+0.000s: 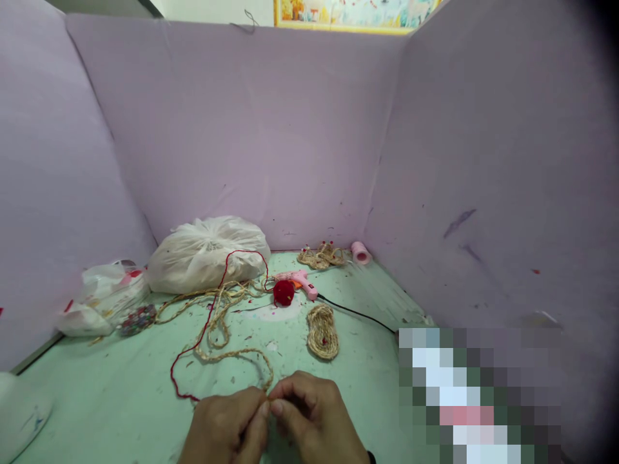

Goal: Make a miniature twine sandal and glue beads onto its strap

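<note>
At the front of the table, my left hand [227,426] and my right hand [316,412] meet, thumbs and fingertips pinched together. Between them they grip a braided straw cord [236,353], which runs back over the table in loose loops. A strand of red yarn [173,372] curves down to my left hand; whether the fingers hold it is hidden. The red yarn ball [284,293] lies farther back. Beyond my right hand is a flat, oval coil of braided straw [323,332] with a small red spot.
Behind the yarn ball lies a pink glue gun [302,282], its black cable [358,312] trailing right. Glue sticks [387,290], a pink roll [360,252] and straw pieces [320,256] sit at back right. A stuffed white bag [207,254] stands back left. Lilac panels [251,129] enclose the table.
</note>
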